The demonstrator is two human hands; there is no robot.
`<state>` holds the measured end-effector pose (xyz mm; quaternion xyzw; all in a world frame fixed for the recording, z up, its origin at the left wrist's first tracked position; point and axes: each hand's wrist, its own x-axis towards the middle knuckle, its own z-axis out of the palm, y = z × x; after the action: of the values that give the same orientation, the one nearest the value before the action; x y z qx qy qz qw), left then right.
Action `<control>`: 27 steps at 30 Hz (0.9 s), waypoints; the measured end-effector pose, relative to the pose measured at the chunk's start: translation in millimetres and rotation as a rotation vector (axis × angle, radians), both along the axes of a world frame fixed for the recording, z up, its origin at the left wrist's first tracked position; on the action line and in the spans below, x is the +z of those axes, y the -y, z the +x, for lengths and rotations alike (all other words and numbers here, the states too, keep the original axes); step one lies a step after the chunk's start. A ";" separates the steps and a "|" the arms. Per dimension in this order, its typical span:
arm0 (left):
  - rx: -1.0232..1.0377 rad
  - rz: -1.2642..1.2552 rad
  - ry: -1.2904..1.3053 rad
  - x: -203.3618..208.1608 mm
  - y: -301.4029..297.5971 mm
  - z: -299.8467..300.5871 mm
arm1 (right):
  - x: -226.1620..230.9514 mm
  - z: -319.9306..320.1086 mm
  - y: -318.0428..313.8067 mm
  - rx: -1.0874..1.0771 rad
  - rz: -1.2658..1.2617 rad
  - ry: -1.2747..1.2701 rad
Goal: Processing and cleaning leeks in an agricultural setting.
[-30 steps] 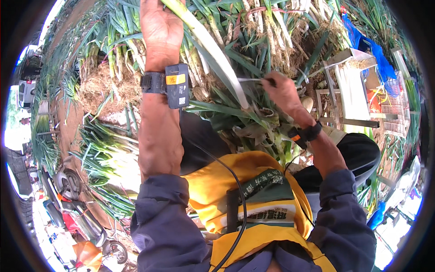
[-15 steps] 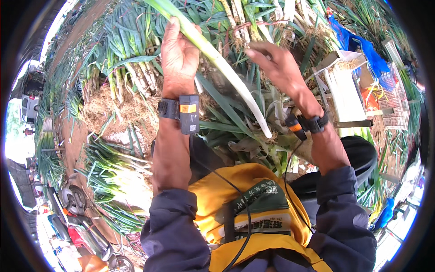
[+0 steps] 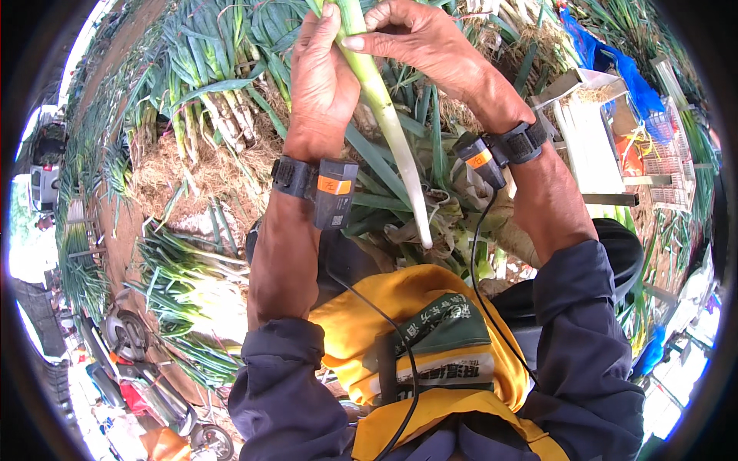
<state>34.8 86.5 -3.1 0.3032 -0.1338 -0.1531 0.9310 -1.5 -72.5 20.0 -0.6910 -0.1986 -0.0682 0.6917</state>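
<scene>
Far left: white vehicle, and below it a motorcycle beside bare brown dirt. Next in, loose leeks lie spread on the ground; above them, tied leek bundles stand with tangled roots downward. In front of you, green leaves and trimmings lie beneath your hands, above your yellow apron. To the right, a pale open box, then a blue sheet and a wire basket near the rim of the view.

Your left hand is raised, palm toward you, thumb along the stalk, fingers wrapped behind it: closed on the leek. That leek slants down rightward, white root end hanging free over the trimmings. Your right hand reaches in from the right, wrist bent, thumb against the stalk, fingers curled; you cannot tell whether they grip it.
</scene>
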 end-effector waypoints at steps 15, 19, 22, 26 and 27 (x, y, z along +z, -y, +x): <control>0.023 0.060 0.157 14.0 -4.7 -0.4 | -12.3 7.0 6.3 -0.008 0.129 0.008; 0.086 0.131 0.238 24.3 -5.8 -2.3 | 10.6 -21.4 -0.2 0.017 0.096 -0.144; 0.118 0.177 0.241 30.1 -5.2 -3.5 | 4.7 -33.2 0.6 -0.035 0.204 -0.218; 0.184 0.264 0.339 29.6 -7.0 -1.0 | -4.6 -55.7 -4.0 -0.124 0.121 -0.114; 0.172 0.200 0.385 29.4 -12.0 -0.4 | -3.2 -65.7 -3.7 -0.114 0.169 -0.120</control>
<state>34.4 98.5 26.3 0.4278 -0.2668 -0.0248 0.8633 -67.1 -68.9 16.8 -0.6432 -0.1110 -0.0825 0.7531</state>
